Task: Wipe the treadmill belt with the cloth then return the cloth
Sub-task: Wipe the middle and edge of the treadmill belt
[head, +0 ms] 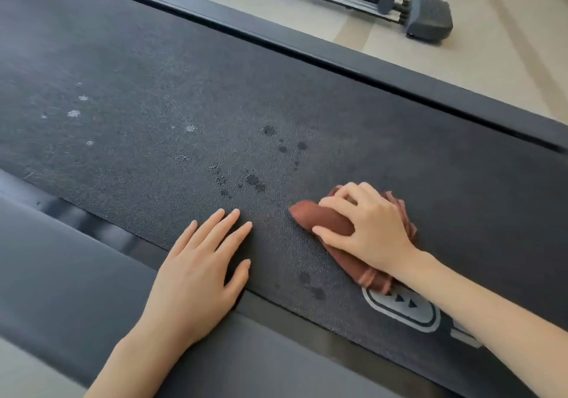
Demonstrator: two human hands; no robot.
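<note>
While our left hand (196, 277) lies flat, fingers straight, across the near belt edge, our right hand (365, 228) clutches the brown cloth (325, 218) on the treadmill belt (153, 105), beside dark spots (255, 181).

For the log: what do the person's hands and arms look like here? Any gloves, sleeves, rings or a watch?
The left hand and right hand are both bare: no gloves, rings or watch show. Nails look short and unpainted. The left forearm and right forearm are uncovered up to the picture's edge, so no sleeve is in view.
</note>
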